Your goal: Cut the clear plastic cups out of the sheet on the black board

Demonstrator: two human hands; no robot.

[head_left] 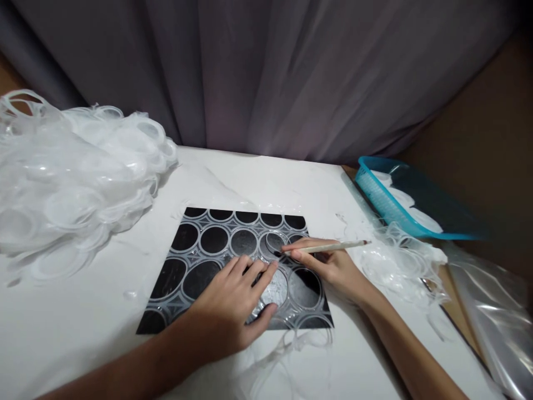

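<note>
A black sheet (214, 241) with rows of circles outlined in pale grey lies on the white table, clear plastic film over at least part of it. My left hand (233, 303) rests on its lower middle, palm down, fingers spread and holding nothing. To the right, my right hand (328, 264) pinches a slim, pale-handled stick-like tool (333, 247). Its dark tip points left, at a circle in the second row from the back; I cannot tell whether the tip is a brush or a blade. Loose strips of clear film (287, 350) trail off the sheet's near edge.
A large heap of clear film with round holes (79, 178) fills the left of the table (266, 178). At the right, a blue plastic basket (385, 203) holds several white discs (402, 197). Near it are film scraps (391, 264) and clear plastic sheets (495, 311). A grey curtain (241, 78) hangs behind.
</note>
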